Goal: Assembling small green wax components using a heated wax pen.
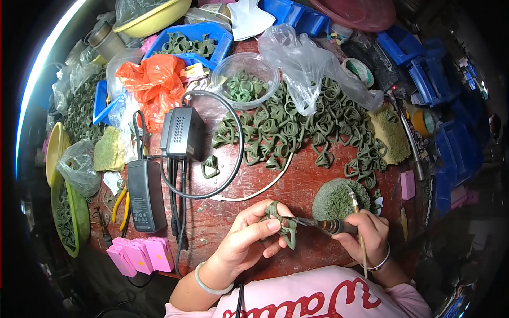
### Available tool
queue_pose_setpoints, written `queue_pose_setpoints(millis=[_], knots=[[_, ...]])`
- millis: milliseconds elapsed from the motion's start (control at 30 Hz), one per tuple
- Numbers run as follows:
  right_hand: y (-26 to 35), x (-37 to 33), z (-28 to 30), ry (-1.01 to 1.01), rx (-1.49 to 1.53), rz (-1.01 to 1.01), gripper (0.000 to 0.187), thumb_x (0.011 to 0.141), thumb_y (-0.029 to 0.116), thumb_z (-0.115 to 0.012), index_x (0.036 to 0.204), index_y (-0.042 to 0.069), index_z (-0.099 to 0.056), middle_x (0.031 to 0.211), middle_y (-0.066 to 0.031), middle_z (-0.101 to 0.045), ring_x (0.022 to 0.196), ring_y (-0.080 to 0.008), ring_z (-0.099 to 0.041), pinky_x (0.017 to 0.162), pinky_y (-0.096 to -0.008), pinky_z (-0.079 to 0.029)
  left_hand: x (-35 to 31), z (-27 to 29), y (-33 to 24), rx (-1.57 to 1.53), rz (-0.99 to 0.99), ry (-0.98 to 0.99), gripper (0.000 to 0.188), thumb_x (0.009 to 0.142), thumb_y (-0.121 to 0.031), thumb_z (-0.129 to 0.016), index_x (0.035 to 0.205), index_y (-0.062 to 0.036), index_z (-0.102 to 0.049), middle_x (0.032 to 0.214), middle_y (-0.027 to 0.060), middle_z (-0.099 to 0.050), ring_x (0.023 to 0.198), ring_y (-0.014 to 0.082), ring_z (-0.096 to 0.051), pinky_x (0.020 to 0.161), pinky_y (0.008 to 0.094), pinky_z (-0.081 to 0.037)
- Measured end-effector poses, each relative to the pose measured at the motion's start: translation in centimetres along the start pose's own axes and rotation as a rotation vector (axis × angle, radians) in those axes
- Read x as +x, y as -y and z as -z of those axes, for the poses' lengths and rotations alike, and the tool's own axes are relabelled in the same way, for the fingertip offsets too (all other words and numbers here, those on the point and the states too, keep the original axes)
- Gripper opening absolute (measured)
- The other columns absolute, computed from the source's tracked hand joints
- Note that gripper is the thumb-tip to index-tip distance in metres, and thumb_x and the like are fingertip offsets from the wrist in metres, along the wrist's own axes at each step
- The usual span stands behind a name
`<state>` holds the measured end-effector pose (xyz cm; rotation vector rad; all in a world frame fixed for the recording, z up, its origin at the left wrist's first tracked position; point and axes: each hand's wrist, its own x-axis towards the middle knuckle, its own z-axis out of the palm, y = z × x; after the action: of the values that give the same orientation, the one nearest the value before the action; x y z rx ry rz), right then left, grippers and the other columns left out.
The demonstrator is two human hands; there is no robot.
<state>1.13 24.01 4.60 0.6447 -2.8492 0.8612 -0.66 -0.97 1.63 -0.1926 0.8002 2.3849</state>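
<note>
My left hand (245,237) is closed around a dark green wax-like ring (289,233), pinched between thumb and fingers. My right hand (369,237) grips a soldering-iron-type pen (330,227) whose thin metal tip meets the ring. The same hand also holds a slim brush-like stick (362,249), upright between its fingers. Just beyond the right hand lies a round green pad (339,197) with a crumbly, hollowed top. Farther off, a heap of similar green rings (286,127) spreads over the red table (254,183).
A black box (182,132) with looping cables and a black power adapter (147,196) stand left of centre. Pink blocks (140,255) and yellow-handled pliers (121,206) lie near the left edge. Beyond are a clear tub (246,58), blue bins (225,40) and plastic bags (151,79).
</note>
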Motion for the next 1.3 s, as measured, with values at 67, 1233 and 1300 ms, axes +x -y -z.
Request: queue_pose_setpoints(millis=[67, 1233, 1300], knots=[[-0.06, -0.04, -0.04, 0.0, 0.002, 0.001, 0.036, 0.076, 0.032, -0.079, 0.083, 0.004, -0.057, 0.066, -0.0081, -0.057, 0.054, -0.0247, -0.06, 0.047, -0.0336, -0.047, 0.0, -0.01, 0.0, -0.002, 0.003, 0.0, 0.03, 0.087, -0.022, -0.061, 0.098, 0.005, -0.054, 0.081, 0.0146, -0.057, 0.056, 0.0105, -0.048, 0.041, 0.0191, -0.033], [-0.2, -0.32, -0.29, -0.097, 0.144, -0.052, 0.034, 0.084, 0.029, -0.073, 0.088, 0.001, -0.055, 0.065, -0.009, -0.057, 0.053, -0.0248, -0.058, 0.049, -0.0338, -0.046, 0.01, -0.46, 0.66, 0.611, -0.403, -0.165, 0.034, 0.076, 0.008, -0.073, 0.104, -0.0012, -0.056, 0.087, -0.002, -0.052, 0.071, 0.0007, -0.048, 0.063, 0.0141, -0.039], [-0.04, -0.23, -0.34, -0.098, 0.157, -0.044, 0.034, 0.084, 0.03, -0.073, 0.088, 0.001, -0.055, 0.065, -0.0091, -0.057, 0.053, -0.0252, -0.059, 0.049, -0.0339, -0.046, -0.26, -0.64, 0.71, 0.634, -0.443, -0.182, 0.034, 0.075, 0.008, -0.073, 0.103, -0.0011, -0.057, 0.091, -0.0009, -0.051, 0.071, 0.0008, -0.048, 0.063, 0.0141, -0.039]])
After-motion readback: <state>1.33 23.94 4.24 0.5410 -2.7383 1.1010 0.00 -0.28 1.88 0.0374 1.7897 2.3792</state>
